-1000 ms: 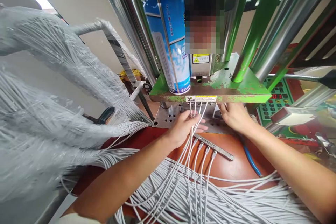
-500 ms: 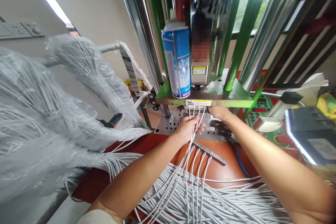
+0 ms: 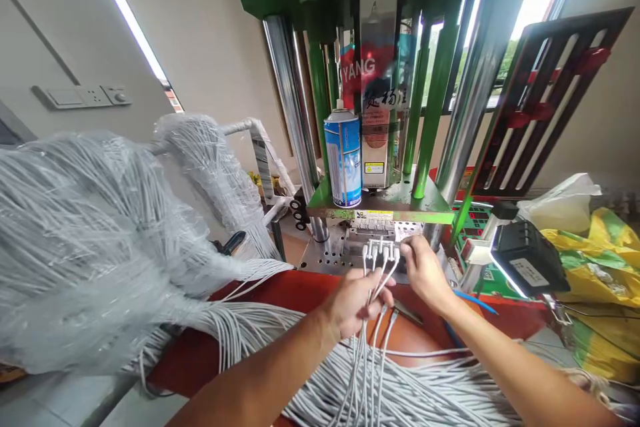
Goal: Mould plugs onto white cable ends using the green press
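Observation:
My left hand (image 3: 357,300) is closed round several white cables (image 3: 391,272) just below their ends. Those ends carry white moulded plugs (image 3: 386,253) in a row, joined by a thin white runner (image 3: 381,242), in front of the press's lower mould area. My right hand (image 3: 425,273) has curled fingers beside the right end of the row; what they pinch, if anything, is hidden. Partly behind my left hand, a metal bar (image 3: 409,313) lies on the orange-red table (image 3: 320,281), with other cable plugs (image 3: 393,315) beside it.
A green press with steel columns (image 3: 289,93) stands ahead; a blue spray can (image 3: 344,160) rests on its plate (image 3: 430,205). Plastic-wrapped cable bundles (image 3: 90,213) fill the left. Loose cables (image 3: 430,393) cover the table front. A black lamp (image 3: 531,260) and yellow bags (image 3: 610,307) are at right.
Both hands have drawn back from under the press plate. The plug row, earlier at the mould, now shows out in front of it, joined by its runner. The view has tilted up.

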Demonstrator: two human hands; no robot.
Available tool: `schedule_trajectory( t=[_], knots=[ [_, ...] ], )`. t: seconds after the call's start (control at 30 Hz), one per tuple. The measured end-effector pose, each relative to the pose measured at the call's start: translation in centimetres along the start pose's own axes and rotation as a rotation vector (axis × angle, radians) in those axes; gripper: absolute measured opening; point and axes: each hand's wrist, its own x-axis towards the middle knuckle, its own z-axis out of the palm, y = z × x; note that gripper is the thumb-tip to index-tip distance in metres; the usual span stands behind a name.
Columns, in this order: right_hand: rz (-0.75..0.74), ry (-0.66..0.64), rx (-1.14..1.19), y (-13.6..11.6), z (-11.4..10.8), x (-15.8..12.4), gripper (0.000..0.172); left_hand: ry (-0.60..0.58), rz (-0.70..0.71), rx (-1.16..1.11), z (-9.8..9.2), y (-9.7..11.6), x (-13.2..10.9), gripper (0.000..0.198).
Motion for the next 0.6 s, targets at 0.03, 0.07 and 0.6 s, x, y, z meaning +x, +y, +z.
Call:
schedule_trajectory(
  t=[0.03, 0.07, 0.6],
  knots=[
    [0.011, 0.011, -0.021, -0.2, -0.3, -1.1, 0.030, 0.019, 0.019, -0.014, 0.5, -0.9, -1.1, 0.047],
    [0.029, 0.025, -0.045, -0.4, -0.4, -1.9, 0.029, 0.041, 0.040, -0.030, 1.0, -1.6, -2.1, 0.049],
    [0.105, -0.237, 0.076, 2.6, -3.9, -6.3, 0.035, -0.012, 0.052, 0.270, 2.0, -1.9, -7.7, 0.057]
  ],
)
